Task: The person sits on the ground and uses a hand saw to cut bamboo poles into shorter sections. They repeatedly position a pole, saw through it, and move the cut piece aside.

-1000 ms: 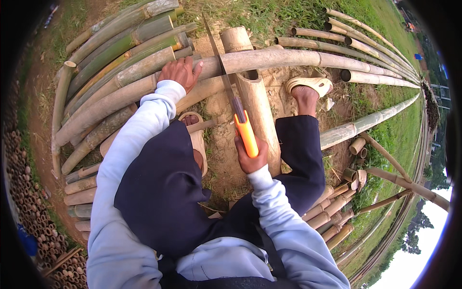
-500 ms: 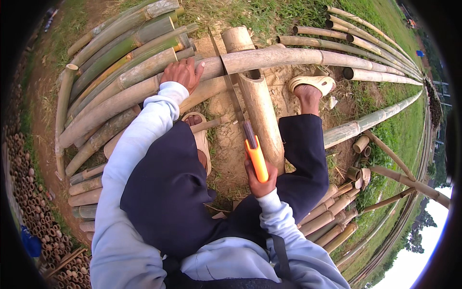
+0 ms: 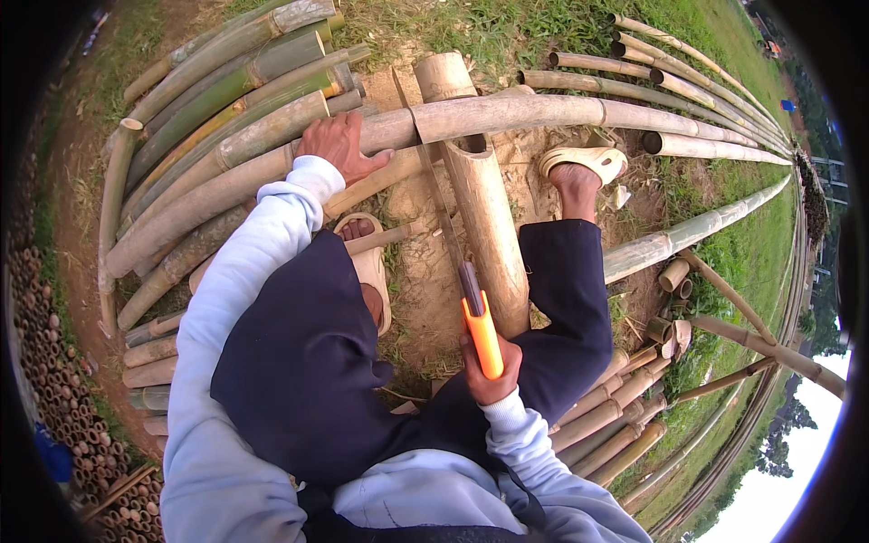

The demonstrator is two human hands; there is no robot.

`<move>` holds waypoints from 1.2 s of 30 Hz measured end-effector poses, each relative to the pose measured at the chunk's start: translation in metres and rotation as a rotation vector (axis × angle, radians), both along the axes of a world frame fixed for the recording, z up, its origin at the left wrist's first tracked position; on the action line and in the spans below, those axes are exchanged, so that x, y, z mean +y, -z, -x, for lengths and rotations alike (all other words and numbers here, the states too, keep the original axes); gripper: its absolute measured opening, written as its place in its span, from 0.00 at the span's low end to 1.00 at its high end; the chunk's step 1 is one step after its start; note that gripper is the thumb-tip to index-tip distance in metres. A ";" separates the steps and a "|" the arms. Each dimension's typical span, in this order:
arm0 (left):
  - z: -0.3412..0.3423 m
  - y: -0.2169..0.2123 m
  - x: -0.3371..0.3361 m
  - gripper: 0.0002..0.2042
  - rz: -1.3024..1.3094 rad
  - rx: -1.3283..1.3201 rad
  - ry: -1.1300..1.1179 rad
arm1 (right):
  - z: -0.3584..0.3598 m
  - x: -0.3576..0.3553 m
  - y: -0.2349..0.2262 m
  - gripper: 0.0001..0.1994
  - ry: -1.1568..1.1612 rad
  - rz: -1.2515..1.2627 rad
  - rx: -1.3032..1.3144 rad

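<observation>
My right hand [image 3: 490, 371] grips the orange handle of a hand saw [image 3: 481, 330]. Its long thin blade [image 3: 433, 181] runs up and away across a long pale bamboo pole [image 3: 543, 113] that lies crosswise. That pole rests on a thick short bamboo log [image 3: 484, 217] lying lengthwise between my feet. My left hand [image 3: 341, 147] presses flat on the long pole, left of the blade. My left foot in a beige sandal [image 3: 369, 267] sits by the log, my right sandal [image 3: 584, 163] beyond the pole.
Several long green and tan bamboo poles [image 3: 226, 81] are piled at the left and back. More poles [image 3: 688, 145] fan out to the right over grass. Short cut bamboo pieces [image 3: 674, 276] lie at the right, and a stack of cut ends [image 3: 54, 380] at the far left.
My right hand has drawn the saw back toward me, so the orange handle sits lower and nearer my body. My left hand stays on the pole.
</observation>
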State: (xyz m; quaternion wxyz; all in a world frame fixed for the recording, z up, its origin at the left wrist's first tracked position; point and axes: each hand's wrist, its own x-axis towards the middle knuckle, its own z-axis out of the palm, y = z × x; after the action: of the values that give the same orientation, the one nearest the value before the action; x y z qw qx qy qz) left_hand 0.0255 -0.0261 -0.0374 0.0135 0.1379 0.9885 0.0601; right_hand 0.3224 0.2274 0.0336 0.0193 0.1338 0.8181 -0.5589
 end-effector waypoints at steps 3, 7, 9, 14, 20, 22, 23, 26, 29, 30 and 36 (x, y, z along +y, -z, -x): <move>0.004 -0.010 0.006 0.36 0.019 -0.017 0.074 | 0.109 -0.016 0.034 0.11 -0.014 0.017 0.080; 0.012 -0.002 -0.002 0.34 0.028 -0.017 0.095 | 0.139 -0.025 0.048 0.12 -0.011 0.042 0.155; 0.013 0.004 -0.007 0.33 0.033 0.015 0.082 | 0.100 -0.020 0.033 0.11 -0.035 0.016 0.115; 0.008 -0.004 0.000 0.31 0.045 -0.101 0.006 | -0.043 0.011 -0.001 0.15 -0.072 -0.057 0.034; 0.014 -0.002 0.007 0.33 0.038 -0.104 0.052 | 0.124 -0.011 0.043 0.08 -0.055 -0.053 0.047; 0.014 0.004 0.000 0.34 0.086 -0.181 0.059 | 0.143 -0.015 0.047 0.09 -0.064 -0.061 0.125; 0.008 0.011 -0.010 0.36 0.122 -0.129 0.102 | 0.141 -0.019 0.045 0.08 -0.056 -0.062 0.153; -0.005 0.020 -0.022 0.34 0.068 -0.022 0.166 | 0.085 -0.011 0.046 0.08 -0.019 -0.007 0.261; -0.010 0.008 -0.014 0.33 0.105 -0.119 0.132 | 0.042 -0.006 0.020 0.06 -0.098 -0.067 0.279; -0.014 -0.001 -0.010 0.33 0.095 -0.145 0.148 | 0.032 -0.005 0.013 0.07 -0.085 -0.072 0.282; -0.053 -0.033 -0.057 0.34 0.006 -0.186 0.107 | -0.001 0.023 -0.026 0.07 -0.080 -0.110 0.395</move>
State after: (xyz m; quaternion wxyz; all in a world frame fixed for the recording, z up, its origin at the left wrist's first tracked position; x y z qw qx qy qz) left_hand 0.0786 -0.0835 -0.0043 0.1089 0.1844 0.9744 0.0688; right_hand 0.3233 0.2508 0.0597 -0.1266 -0.0103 0.8399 -0.5276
